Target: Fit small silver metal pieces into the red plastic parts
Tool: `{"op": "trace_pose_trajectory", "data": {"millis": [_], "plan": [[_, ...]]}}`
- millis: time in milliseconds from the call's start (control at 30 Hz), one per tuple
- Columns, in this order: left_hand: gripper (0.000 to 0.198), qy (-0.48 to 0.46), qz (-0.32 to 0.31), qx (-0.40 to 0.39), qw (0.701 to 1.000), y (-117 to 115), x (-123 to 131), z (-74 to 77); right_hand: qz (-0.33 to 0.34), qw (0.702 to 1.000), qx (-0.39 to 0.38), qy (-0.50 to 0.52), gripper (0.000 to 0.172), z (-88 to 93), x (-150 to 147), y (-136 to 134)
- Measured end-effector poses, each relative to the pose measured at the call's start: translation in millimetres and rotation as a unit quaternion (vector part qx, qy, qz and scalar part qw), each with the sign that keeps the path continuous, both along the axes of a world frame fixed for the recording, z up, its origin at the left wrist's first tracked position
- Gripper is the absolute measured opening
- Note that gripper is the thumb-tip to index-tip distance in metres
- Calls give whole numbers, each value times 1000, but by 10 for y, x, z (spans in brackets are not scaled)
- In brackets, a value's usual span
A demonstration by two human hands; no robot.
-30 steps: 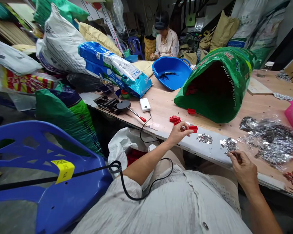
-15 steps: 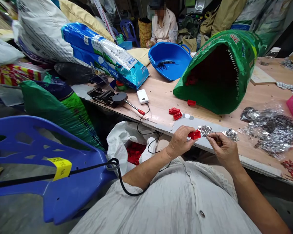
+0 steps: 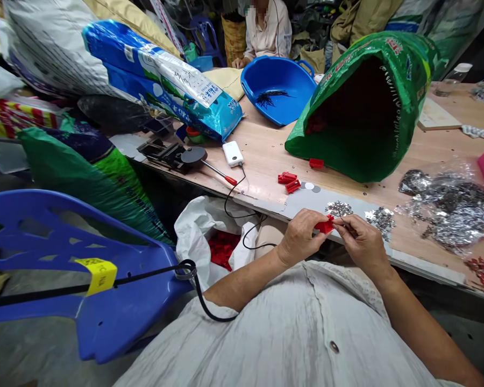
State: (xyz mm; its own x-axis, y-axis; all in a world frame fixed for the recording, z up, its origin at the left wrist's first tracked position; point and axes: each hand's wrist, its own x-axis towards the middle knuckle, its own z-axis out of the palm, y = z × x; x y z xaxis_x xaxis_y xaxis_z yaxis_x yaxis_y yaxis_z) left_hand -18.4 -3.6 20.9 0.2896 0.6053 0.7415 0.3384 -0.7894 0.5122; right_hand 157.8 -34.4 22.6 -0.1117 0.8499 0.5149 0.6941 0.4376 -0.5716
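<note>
Between the fingers of my left hand [image 3: 303, 236] is a small red plastic part [image 3: 326, 224], held just in front of the table's edge. My right hand [image 3: 357, 239] is closed in a pinch, its fingertips right at that red part; whatever they hold is too small to make out. Just beyond my hands lie two piles of small shiny metal pieces, a left pile [image 3: 339, 208] and a right pile [image 3: 381, 219]. A few more red plastic parts [image 3: 292, 186] rest on the tabletop to the left.
A large green sack [image 3: 347, 156] lies with its mouth towards me, behind the piles. A blue basin [image 3: 280, 115] holds dark thin strips. Below the edge, a white bag [image 3: 191, 228] contains red parts. At right sits a plastic bag of metal pieces [image 3: 460, 215]. Someone sits opposite.
My right hand has moved left from the metal piles, and its fingertips now meet the red plastic part. The left hand still holds that part. The view has shifted slightly.
</note>
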Motion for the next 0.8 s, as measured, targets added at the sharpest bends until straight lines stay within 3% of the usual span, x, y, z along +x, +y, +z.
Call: {"op": "trace_pose_trajectory", "data": {"millis": [200, 367, 467, 567, 800], "plan": [[19, -13, 5, -4, 1000, -27, 13, -18, 7, 999, -19, 33, 10, 12, -28, -6], [17, -20, 24, -37, 999, -50, 2, -32, 36, 980, -168, 101, 24, 48, 80, -28], [18, -15, 23, -46, 999, -57, -5, -33, 17, 958, -238, 160, 29, 31, 180, -29], [18, -16, 15, -40, 999, -64, 0, -30, -11, 951, -248, 183, 28, 2, 210, -20], [16, -12, 7, -31, 999, -103, 30, -14, -26, 965, -233, 118, 23, -14, 114, -57]]}}
